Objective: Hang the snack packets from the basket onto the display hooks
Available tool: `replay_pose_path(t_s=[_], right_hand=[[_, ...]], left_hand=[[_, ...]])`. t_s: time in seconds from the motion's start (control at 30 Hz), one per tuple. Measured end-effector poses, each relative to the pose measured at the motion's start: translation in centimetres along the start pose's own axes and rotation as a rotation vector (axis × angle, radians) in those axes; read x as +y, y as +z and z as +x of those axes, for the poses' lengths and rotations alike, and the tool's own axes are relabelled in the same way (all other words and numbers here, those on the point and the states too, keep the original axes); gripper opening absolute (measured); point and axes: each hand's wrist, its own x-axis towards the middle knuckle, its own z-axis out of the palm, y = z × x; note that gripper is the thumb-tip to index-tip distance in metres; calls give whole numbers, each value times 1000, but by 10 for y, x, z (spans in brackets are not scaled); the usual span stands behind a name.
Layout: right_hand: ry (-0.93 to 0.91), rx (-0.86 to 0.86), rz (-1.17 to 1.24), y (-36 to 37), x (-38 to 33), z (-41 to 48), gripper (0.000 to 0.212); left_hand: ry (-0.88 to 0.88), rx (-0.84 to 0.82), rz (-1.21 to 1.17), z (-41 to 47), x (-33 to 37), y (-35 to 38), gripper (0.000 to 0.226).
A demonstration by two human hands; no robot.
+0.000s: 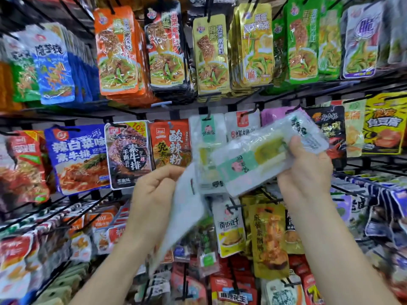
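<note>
My right hand [308,168] grips a stack of clear white-and-green snack packets [259,155], held sideways in front of the middle row of the rack. My left hand [154,188] pinches the top edge of another white packet [187,208], which hangs down blurred from my fingers. Right behind both, a matching white-and-green packet [206,137] hangs on a black display hook [208,117]. The basket is out of view.
Black wire hooks carry dense rows of snack packets all over the rack: orange [117,53] and yellow [211,56] ones above, a blue one [77,157] at the left, gold ones [269,238] below my hands. Long hooks jut forward at the lower left and right.
</note>
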Motion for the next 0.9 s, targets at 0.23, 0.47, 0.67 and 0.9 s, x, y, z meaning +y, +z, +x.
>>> replay_pose_path(t_s=[0.23, 0.47, 0.67, 0.9], right_hand=[[54, 79, 119, 1, 2, -15, 26], [49, -3, -17, -22, -7, -26, 50], [-277, -763, -846, 3, -37, -53, 71], [-269, -762, -709, 27, -8, -38, 40]], left_hand=[[-156, -262, 84, -14, 4, 29, 5], [33, -224, 197, -8, 21, 14, 35], [226, -397, 719, 30, 58, -8, 19], [281, -160, 472, 61, 62, -2, 13]])
